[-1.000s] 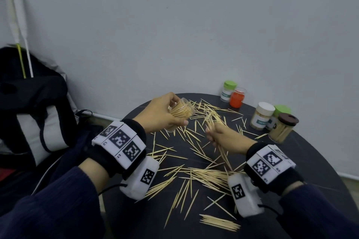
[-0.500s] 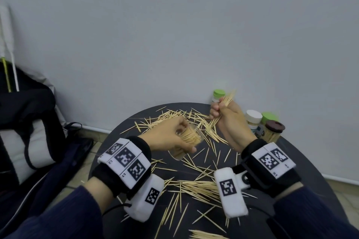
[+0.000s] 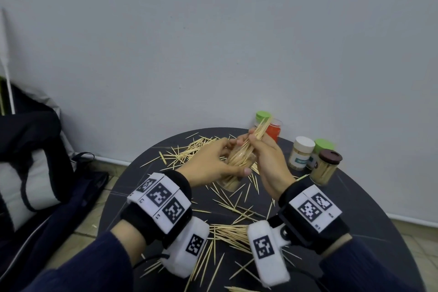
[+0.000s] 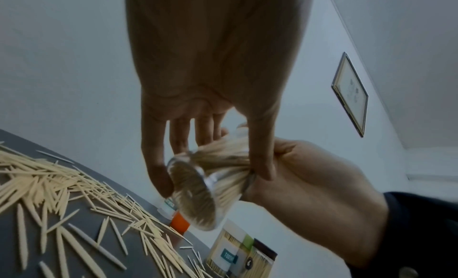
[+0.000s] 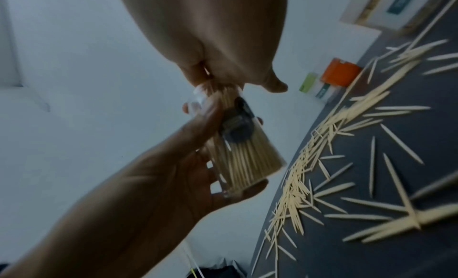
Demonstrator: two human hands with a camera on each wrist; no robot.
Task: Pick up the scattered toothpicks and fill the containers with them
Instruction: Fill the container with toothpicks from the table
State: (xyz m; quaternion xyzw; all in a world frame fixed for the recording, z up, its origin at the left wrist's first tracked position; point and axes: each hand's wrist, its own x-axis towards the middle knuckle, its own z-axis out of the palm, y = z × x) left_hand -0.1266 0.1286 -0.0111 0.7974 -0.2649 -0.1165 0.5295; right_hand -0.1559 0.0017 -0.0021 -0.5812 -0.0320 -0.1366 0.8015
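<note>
Clear container (image 3: 233, 161): held above our table (image 3: 355, 208), our left hand (image 3: 208, 161) curled round it. Toothpick bundle (image 3: 259, 131): pinched in our right hand's (image 3: 270, 161) grip, lower ends inside the container. Loose toothpicks (image 3: 227, 232): scattered on the table.

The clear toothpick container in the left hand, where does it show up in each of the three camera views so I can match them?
Head: clear container at centre, tilted, held by the left hand.
Left wrist: centre, its round base toward the camera, below the fingers.
Right wrist: centre, packed with toothpicks, gripped from the lower left.
Shared landmark: the orange jar at the table's far edge.
</note>
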